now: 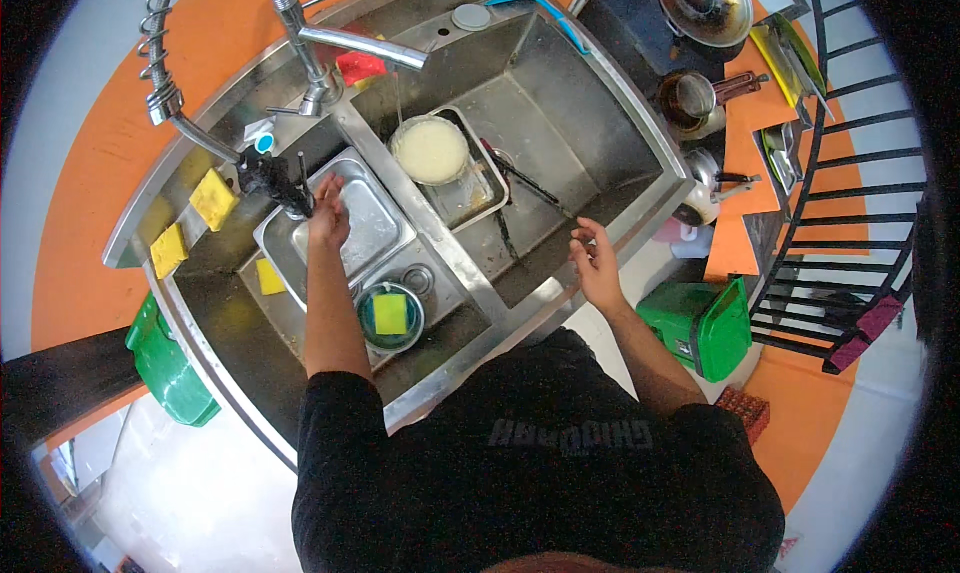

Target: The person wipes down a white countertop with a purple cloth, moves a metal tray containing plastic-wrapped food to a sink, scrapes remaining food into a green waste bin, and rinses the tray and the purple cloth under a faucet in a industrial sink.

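Note:
My left hand (330,215) is over a rectangular steel pan (368,208) in the left basin, its fingers loosely spread. Right beside it hangs the black spray head (268,178) of a coiled tap; whether they touch is unclear. My right hand (594,261) is at the front rim of the right basin, fingers pinched at the end of a long, thin, dark utensil (533,186). That utensil slants back to a second steel tray (490,195) holding a round bowl of pale, foamy liquid (430,151). A round bowl (414,331) with a yellow-green sponge (391,314) stands in the left basin.
Yellow sponges (214,200) lie on the left ledge. A swing spout (365,47) reaches over the divider. A blue squeegee (540,3) rests at the back edge. Pans (705,8) and pots stand at the right, above a green bin (700,323) beside a black railing (850,218).

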`<state>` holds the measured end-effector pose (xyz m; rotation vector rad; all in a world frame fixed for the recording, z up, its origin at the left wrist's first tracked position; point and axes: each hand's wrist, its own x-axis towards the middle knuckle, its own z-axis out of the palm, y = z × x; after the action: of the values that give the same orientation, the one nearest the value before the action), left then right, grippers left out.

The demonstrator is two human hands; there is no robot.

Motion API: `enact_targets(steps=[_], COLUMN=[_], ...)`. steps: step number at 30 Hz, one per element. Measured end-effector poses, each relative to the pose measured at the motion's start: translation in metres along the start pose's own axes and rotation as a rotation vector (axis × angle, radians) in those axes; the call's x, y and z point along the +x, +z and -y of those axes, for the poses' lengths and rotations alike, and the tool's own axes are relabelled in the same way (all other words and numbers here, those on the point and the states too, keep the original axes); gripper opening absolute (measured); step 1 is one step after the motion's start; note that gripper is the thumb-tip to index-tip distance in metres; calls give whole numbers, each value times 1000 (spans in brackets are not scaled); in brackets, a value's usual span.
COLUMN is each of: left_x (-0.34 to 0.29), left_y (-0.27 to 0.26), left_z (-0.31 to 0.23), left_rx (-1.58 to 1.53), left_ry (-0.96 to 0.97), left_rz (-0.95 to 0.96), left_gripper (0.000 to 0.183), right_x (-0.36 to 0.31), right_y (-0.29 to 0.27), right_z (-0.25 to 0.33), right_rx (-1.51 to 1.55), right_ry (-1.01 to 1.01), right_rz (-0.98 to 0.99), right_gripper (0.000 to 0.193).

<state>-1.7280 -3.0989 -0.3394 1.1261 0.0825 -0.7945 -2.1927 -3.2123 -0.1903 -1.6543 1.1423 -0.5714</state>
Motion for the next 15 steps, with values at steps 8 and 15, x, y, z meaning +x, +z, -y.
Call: enact_targets(steps=[8,15], left_x=[-51,-138], left_y=[-13,94], left_z=[13,61], left_rx=[-355,463], left_ry=[-85,230], left_rz=[-256,-149], left_gripper=[21,51], right_x=[42,152], right_y=[-23,-1], right_z=[-28,-98], right_rx=[-131,-377], right_ry=[-134,14], right_rz=[-51,374], right_gripper=[39,37])
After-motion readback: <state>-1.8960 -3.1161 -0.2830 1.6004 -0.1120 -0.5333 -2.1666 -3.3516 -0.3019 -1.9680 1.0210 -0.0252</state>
